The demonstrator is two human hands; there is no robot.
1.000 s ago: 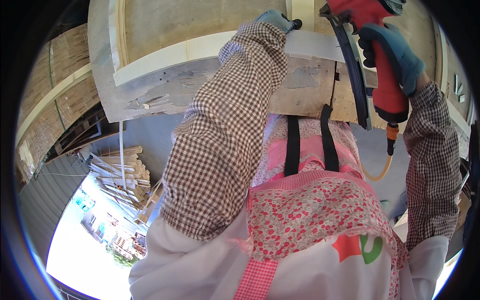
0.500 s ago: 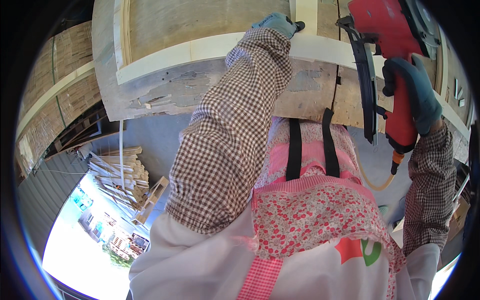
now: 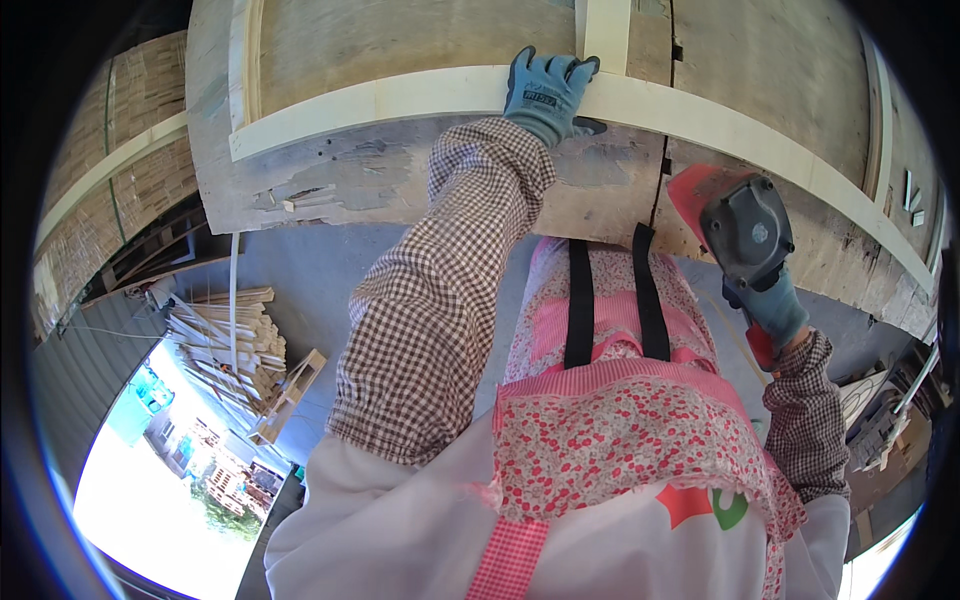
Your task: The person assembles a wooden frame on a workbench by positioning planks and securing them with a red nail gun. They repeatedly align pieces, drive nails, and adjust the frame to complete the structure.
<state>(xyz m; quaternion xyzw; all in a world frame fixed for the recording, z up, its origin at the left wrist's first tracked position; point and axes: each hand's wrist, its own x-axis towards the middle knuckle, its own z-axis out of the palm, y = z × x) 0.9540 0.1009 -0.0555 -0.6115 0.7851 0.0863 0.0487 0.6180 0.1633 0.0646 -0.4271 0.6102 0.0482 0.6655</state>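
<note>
My left hand (image 3: 545, 98), in a blue glove, grips a pale wooden strip (image 3: 400, 100) lying along the near side of a worn plywood table. Its fingers curl over the far edge and the thumb lies at the near edge, just left of where a crosspiece (image 3: 607, 38) meets the strip. My right hand (image 3: 772, 305), also gloved, is closed round the handle of a red and black nail gun (image 3: 745, 228). The gun is held by the table's near edge, right of my body, its dark end cap facing up. Its nose is hidden.
More pale strips, a left one (image 3: 245, 65) and a right one (image 3: 878, 120), run away from me across the plywood (image 3: 330, 190). Small white pieces (image 3: 912, 195) lie at far right. Stacked timber (image 3: 225, 345) stands on the floor at left. An air hose (image 3: 735, 340) hangs below the gun.
My right hand has lowered the nail gun from above the strip toward the table's near edge and tilted it. My left hand has turned so its back and fingers show, still at the strip.
</note>
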